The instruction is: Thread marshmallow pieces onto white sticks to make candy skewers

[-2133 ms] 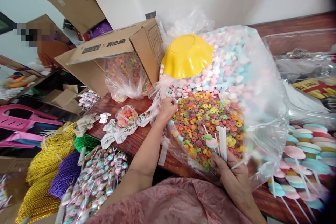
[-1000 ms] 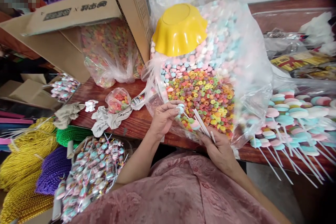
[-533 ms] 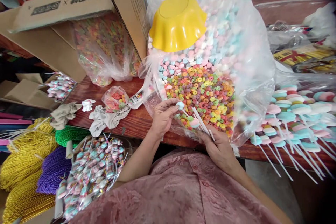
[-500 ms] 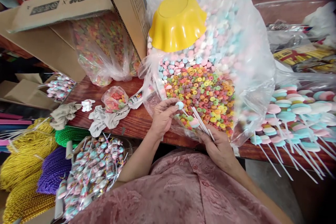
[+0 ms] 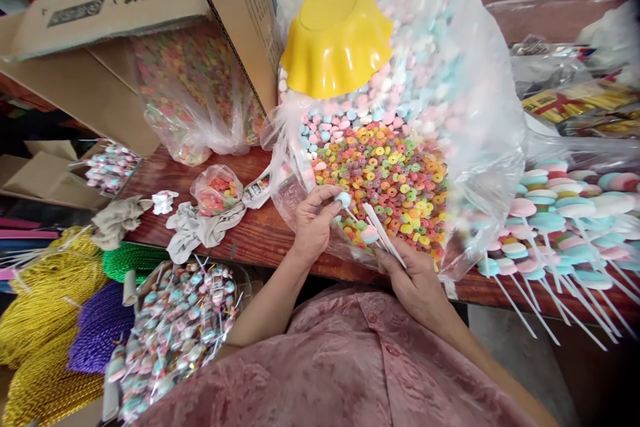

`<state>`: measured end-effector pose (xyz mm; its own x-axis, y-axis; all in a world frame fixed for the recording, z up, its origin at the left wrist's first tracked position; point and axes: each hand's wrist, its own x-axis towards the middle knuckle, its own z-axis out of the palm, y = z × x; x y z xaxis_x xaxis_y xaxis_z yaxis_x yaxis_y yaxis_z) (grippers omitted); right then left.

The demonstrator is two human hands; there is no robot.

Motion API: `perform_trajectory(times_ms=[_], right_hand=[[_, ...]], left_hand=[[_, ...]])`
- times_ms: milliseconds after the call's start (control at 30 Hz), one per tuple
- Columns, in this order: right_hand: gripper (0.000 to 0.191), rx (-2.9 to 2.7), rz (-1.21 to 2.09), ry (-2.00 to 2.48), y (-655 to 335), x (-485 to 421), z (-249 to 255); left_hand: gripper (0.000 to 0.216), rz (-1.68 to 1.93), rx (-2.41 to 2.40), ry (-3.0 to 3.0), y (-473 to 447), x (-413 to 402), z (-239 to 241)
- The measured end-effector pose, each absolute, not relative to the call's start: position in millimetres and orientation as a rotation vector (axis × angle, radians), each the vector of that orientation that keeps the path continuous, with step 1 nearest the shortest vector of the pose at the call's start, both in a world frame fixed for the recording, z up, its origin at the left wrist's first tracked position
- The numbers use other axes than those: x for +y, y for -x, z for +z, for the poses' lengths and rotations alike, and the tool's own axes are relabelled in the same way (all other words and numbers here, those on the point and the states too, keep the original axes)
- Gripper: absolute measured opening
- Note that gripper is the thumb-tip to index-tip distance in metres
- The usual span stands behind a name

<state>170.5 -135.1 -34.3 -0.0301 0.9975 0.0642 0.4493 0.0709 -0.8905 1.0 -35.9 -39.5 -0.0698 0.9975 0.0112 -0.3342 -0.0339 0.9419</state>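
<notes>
My left hand (image 5: pixel 313 219) pinches a pale blue marshmallow (image 5: pixel 343 199) between thumb and fingertips. It is at the upper tip of a thin white stick that carries a pink and white marshmallow (image 5: pixel 369 234) and ring candy lower down. My right hand (image 5: pixel 413 270) is closed around several white sticks (image 5: pixel 383 230), the candy-bearing one among them. Both hands are just above the near edge of a pile of colourful ring gummies (image 5: pixel 395 173). Behind the gummies lie loose pink, white and blue marshmallows (image 5: pixel 345 123) in a clear plastic bag (image 5: pixel 487 167).
A yellow bowl (image 5: pixel 340 40) lies upside down on the marshmallows. At left stands an open cardboard box (image 5: pixel 95 13) with bagged gummies (image 5: pixel 200 93). Finished candy skewers (image 5: pixel 555 233) lie at right. Wrapped skewers (image 5: pixel 180 327) fill a container below left, beside coils of gold cord (image 5: pixel 50 293).
The hands hold nearly the same pose, with the blue marshmallow still at the stick's tip. The view has shifted slightly.
</notes>
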Motion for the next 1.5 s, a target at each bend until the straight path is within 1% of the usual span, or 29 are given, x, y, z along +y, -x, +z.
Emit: perform_trajectory(times_ms=[233, 400, 600, 700, 900, 1100, 1300, 1500], right_hand=[[0.023, -1.603, 0.900, 1.500, -169.4, -133.5, -35.2], [0.021, -1.610, 0.900, 1.488, -169.3, -133.0, -34.0], [0.029, -1.570, 0.905, 1.529, -167.4, -133.2, -37.5], [0.030, -1.573, 0.902, 1.540, -166.6, -133.2, -40.6], [0.024, -1.580, 0.955, 1.547, -166.9, -133.2, -44.9], [0.024, -1.567, 0.972, 1.559, -165.0, -131.4, -47.2], [0.030, -1.476, 1.036, 1.486, -160.4, -133.5, -46.3], [0.035, -1.391, 1.083, 1.390, -149.4, -140.2, -40.5]], left_hand=[[0.015, 1.490, 0.984, -1.153, -0.3, -37.0, -50.7], [0.014, 1.535, 0.996, -1.306, -0.6, -38.9, -42.6], [0.009, 1.567, 0.994, -1.509, -0.5, -44.3, -30.7], [0.010, 1.627, 0.974, -1.560, -0.9, -45.8, -32.6], [0.013, 1.714, 0.919, -1.635, -2.1, -44.5, -38.7], [0.019, 1.745, 0.918, -1.862, -1.0, -48.7, -37.1], [0.018, 1.755, 0.954, -2.113, 1.5, -51.7, -35.4], [0.027, 1.764, 0.869, -2.261, 4.7, -51.2, -36.0]])
